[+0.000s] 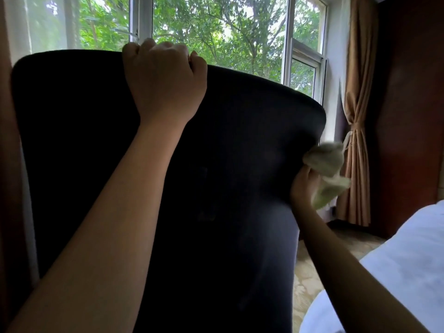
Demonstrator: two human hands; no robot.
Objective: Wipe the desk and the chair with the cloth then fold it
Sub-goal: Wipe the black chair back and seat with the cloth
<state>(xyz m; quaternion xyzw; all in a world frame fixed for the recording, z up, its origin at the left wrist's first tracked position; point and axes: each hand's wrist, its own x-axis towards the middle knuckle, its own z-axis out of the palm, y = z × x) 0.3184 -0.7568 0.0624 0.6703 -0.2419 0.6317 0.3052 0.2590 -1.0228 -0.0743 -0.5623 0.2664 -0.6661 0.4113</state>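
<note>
The cloth (326,171), pale and crumpled, lay bunched in the right hand (304,186) against the right edge of the chair (216,164) backrest, about halfway down it. It appeared light, soft and limp, with loose folds spilling to the right of the fingers. Such a thing probably takes any grip but wipes best wadded in the palm. For folding, it would likely need shaking out and taking by two corners. The right hand's fingers were curled round the wad, though blur hid their exact lie. The left hand (163,75) clasped the top rim of the dark backrest, fingers hooked over its far side, apparently steadying a chair that might swivel or roll under pressure. Beyond stood a window (216,32) with trees. A tied curtain (355,140) hung at far right, and white bedding (403,260) lay at near right. The desk was not in view.
</note>
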